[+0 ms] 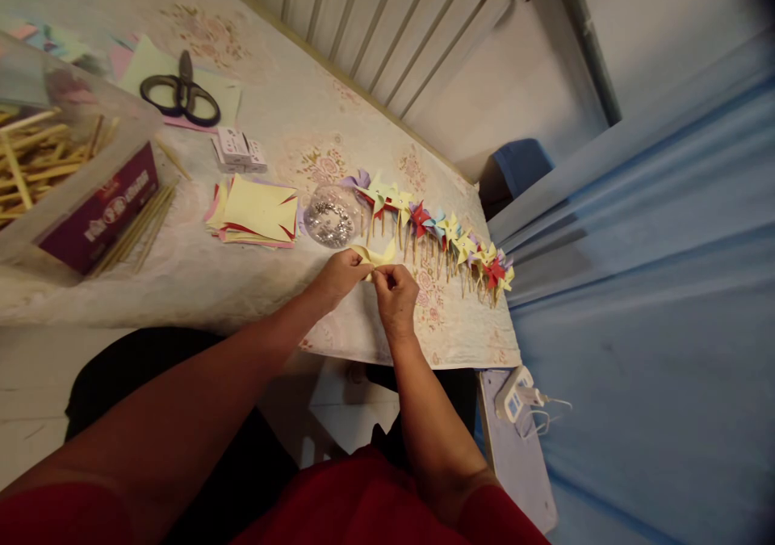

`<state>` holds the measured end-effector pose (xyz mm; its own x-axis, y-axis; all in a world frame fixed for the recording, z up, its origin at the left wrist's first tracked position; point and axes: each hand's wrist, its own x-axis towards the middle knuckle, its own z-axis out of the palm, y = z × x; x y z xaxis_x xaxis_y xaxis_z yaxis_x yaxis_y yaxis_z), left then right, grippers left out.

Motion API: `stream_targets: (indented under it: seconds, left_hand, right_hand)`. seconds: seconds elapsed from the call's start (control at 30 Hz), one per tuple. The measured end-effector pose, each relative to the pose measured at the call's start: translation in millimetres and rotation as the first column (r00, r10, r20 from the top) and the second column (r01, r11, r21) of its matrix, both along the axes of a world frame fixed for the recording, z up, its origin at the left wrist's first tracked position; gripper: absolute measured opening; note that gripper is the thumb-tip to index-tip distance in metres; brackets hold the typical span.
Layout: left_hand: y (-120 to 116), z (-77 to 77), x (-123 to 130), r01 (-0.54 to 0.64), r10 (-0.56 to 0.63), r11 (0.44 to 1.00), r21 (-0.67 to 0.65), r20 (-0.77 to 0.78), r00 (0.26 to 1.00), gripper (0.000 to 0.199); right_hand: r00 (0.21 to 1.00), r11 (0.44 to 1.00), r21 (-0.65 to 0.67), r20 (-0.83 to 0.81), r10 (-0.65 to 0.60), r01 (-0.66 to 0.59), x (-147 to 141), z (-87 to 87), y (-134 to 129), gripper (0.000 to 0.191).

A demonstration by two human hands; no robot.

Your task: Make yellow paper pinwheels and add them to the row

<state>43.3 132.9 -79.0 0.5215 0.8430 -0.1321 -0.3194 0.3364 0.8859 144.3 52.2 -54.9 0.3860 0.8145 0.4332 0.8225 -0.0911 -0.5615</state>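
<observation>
One yellow paper (pixel 383 255) is above the table (pixel 211 299), held between your two hands. Your left hand (pixel 343 274) grasps its left part, and your right hand (pixel 397 293) pinches it just beside. A little beyond is one clear dish (pixel 340 195) with small metal pieces (pixel 330 226). Left of it lies a paper stack (pixel 260 208); right of it, a row of pinwheels (pixel 451 228).

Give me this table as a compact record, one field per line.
left hand: left hand pinches yellow paper
right hand: right hand pinches the same paper
nearest: clear dish of small metallic pieces
row: multicolored pinwheels on sticks
stack: cut papers, yellow on top
tool: scissors lying on paper sheets
container: bin holding sticks
</observation>
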Motion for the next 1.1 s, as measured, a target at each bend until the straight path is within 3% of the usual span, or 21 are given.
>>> stream_targets:
  seconds: [0.23,0.47,0.57,0.8,0.9,1.0,1.1]
  left_hand:
    - [2,-2.6,0,-0.022,0.035,0.991,0.136,-0.095,0.995,0.012]
    - [3,0.0,-3,0.043,0.046,0.946,0.322,-0.264,0.963,0.007]
    - [3,-1.9,-1,0.077,0.054,0.922,0.38,-0.323,0.945,0.009]
    - [3,-3.7,-2,0.106,0.047,0.917,0.385,-0.366,0.929,0.01]
    - [3,-6.0,-1,0.119,0.035,0.92,0.373,-0.382,0.924,0.013]
    - [4,-6.8,0,0.124,0.025,0.924,0.362,-0.38,0.925,0.012]
    - [5,-3.0,-1,0.125,0.023,0.929,0.349,-0.39,0.921,0.012]
  right_hand:
    - [1.0,0.998,-0.06,-0.002,0.023,-0.023,6,2.6,0,0.015]
    - [0.949,0.967,-0.245,0.279,0.144,-0.075,8,23.5,-2,0.013]
    - [0.932,0.957,-0.279,0.318,0.173,-0.082,9,28.1,-1,0.012]
    - [0.999,0.974,-0.223,-0.024,0.04,-0.045,13,9.4,6,0.017]
    - [0.997,0.976,-0.214,0.047,0.057,-0.046,12,10.4,4,0.014]
    - [0.969,0.965,-0.242,0.192,0.154,-0.106,12,18.9,3,0.012]
    - [0.962,0.956,-0.257,0.192,0.196,-0.144,14,22.5,4,0.011]
